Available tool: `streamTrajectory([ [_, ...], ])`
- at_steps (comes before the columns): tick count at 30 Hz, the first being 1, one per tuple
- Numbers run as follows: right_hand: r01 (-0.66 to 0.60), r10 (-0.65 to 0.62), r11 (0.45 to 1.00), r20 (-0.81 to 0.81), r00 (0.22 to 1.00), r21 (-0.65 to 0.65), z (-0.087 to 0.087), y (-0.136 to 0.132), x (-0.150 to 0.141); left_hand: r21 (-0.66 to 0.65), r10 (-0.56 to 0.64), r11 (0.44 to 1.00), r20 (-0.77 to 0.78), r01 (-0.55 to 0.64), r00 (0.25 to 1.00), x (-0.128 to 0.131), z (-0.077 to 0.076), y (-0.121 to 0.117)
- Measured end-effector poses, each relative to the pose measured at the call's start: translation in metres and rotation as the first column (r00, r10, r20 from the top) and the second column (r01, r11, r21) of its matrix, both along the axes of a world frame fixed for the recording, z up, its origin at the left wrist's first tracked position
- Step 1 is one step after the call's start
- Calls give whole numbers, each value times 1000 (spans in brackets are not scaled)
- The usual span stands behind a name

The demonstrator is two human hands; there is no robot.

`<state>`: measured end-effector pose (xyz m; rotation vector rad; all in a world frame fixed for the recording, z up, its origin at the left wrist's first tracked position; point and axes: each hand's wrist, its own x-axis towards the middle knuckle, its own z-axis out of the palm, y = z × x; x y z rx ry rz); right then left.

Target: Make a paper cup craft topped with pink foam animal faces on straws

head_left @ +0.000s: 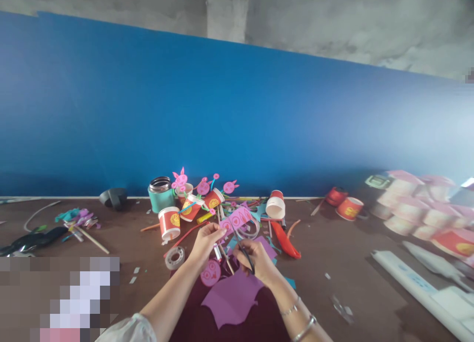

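Observation:
Between the fingers of my left hand is the end of a pink paper strip with shapes drawn on it in red. My right hand grips a pair of dark-handled scissors, whose blades reach up to the strip. Below my hands lies a sheet of purple paper with cut edges. A round pink paper face rests beside it. Under and behind my hands are paper scraps and sticks, partly hidden.
Red and white paper cups with pink animal cutouts stand behind, near a teal jar. A tape roll lies left. At right are a red balloon-like piece, stacked cups and a white power strip.

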<state>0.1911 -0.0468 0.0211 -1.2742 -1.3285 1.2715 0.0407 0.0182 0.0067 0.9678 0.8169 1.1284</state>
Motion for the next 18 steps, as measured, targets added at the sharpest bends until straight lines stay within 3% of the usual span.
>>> streamTrajectory([
  [7, 43, -43, 999, -5, 999, -26, -2, 2, 1, 2, -1, 1000, 11, 1, 1000, 1, 2, -1],
  [13, -78, 80, 997, -103, 991, 29, 0, -2, -6, -11, 47, 999, 31, -46, 998, 6, 9, -8],
  [18, -58, 64, 997, -137, 989, 51, -2, -2, -15, -16, 58, 998, 51, -58, 997, 15, 10, -15],
])
